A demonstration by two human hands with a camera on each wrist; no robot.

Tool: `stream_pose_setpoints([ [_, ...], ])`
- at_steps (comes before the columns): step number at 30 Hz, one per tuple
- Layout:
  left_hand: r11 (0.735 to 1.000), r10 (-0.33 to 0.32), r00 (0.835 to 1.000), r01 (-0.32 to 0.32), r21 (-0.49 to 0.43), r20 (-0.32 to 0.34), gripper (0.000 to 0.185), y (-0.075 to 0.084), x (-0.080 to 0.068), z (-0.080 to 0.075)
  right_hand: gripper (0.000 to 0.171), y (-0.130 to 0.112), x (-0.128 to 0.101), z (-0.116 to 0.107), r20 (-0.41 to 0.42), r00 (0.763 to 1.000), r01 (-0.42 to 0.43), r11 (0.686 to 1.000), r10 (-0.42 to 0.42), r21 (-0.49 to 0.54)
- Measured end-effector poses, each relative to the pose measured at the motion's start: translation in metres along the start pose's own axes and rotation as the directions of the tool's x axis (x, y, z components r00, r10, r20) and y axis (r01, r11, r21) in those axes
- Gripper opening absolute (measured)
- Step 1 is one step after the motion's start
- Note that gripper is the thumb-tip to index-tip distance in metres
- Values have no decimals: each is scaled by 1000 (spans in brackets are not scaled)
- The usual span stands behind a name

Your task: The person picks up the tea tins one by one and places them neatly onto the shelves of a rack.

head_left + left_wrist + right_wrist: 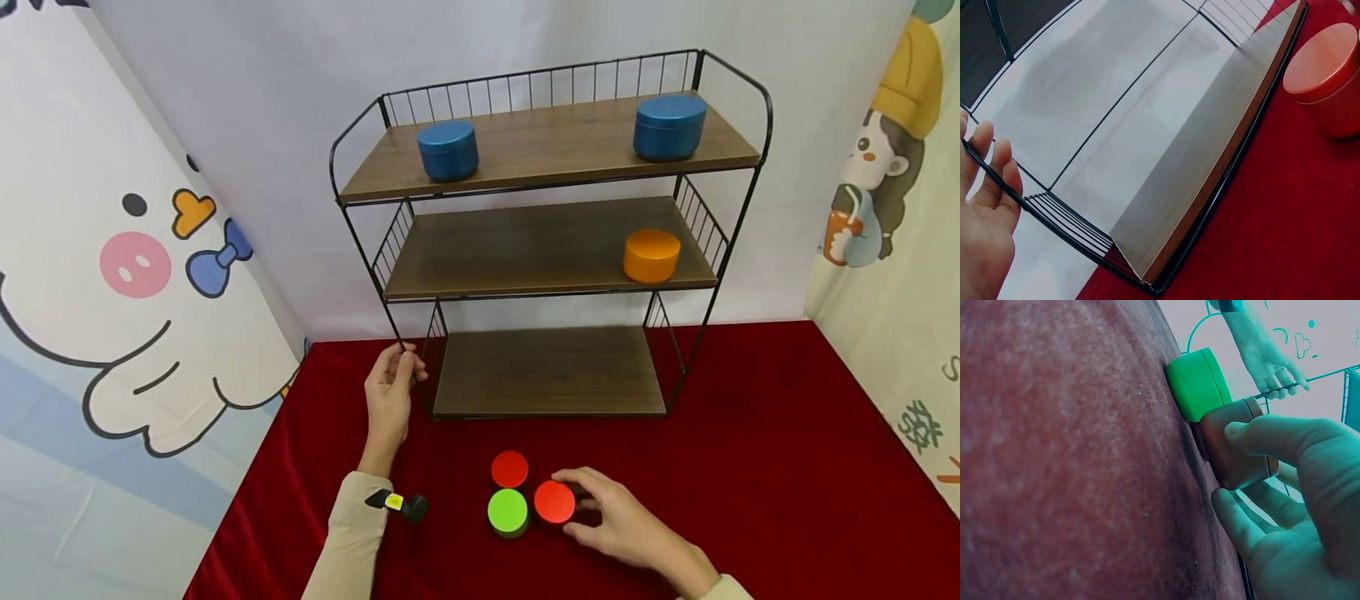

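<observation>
On the left of the three-tier shelf rack, my left hand holds the black wire side post; in the left wrist view its fingers curl round that wire. My right hand has thumb and fingers around a round red tin in front of the rack. The right wrist view shows the thumb against this tin's side, with the other fingers on its far side. Close by on the cloth are a green tin and a second red tin.
Two blue tins, one on the left and an oval one on the right, stand on the top shelf. An orange tin sits at the middle shelf's right. Red cloth covers the table; printed curtains hang around it.
</observation>
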State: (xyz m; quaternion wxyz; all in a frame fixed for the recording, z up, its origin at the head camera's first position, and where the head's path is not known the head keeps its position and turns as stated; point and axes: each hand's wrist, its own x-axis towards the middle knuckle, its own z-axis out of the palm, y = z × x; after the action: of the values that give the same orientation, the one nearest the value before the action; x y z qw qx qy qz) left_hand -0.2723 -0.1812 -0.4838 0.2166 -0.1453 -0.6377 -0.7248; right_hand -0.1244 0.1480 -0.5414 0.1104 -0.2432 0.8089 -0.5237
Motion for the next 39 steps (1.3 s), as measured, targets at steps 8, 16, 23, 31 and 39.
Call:
stream_pose_setpoints([
  [8, 1000, -10, 1000, 10, 5, -12, 14, 1, 0, 0, 60, -1, 1, 0, -21, 1000, 2, 1000, -2, 12],
  [16, 1000, -3, 1000, 3, 3, -3, 13, 0, 0, 0, 60, -4, 4, 0, -25, 1000, -1, 1000, 1, 9],
  [23, 1000, 1, 1000, -1, 3, -3, 14, 0, 0, 0, 60, -8, 7, -1, -41, 999, 17, 1000, -17, 12],
  [31, 1000, -3, 1000, 3, 7, 3, 34, -1, 0, -1, 60, -12, 11, -2, -63, 997, 56, 998, -55, 14],
  [39, 1000, -3, 1000, 3, 12, 6, 37, 0, 0, -1, 61, -18, 14, -4, -93, 992, 85, 996, -84, 2],
])
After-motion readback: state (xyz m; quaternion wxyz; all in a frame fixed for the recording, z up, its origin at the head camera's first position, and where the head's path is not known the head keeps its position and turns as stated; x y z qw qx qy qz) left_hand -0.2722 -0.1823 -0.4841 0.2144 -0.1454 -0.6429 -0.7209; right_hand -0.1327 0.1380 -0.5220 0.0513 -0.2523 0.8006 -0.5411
